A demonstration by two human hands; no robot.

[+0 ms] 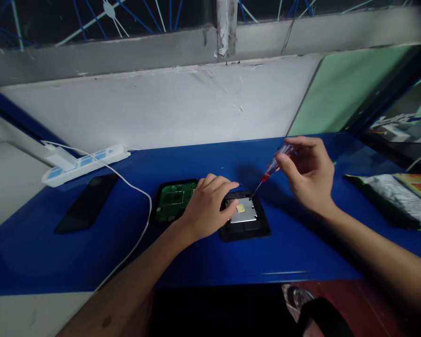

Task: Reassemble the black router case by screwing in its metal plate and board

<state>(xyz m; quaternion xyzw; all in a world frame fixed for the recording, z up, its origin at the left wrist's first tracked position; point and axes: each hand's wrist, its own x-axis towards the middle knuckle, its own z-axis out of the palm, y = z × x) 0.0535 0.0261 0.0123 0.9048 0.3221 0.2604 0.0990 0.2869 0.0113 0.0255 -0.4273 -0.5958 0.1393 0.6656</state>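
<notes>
My left hand [207, 202] rests on the left edge of a small black device [245, 224] lying open on the blue counter [210, 252], fingers curled over it and thumb against its silver metal plate. My right hand [307, 172] pinches a screwdriver [272, 168] with a clear and red handle. Its tip touches the upper right corner of the silver plate. A second open black shell with a green circuit board [171, 201] lies just left of my left hand.
A white power strip [86, 164] with a plugged adapter and a white cable [140, 220] lies at the back left. A dark phone [87, 203] lies in front of it. A crinkled packet [396, 196] lies at the right. A white wall stands behind.
</notes>
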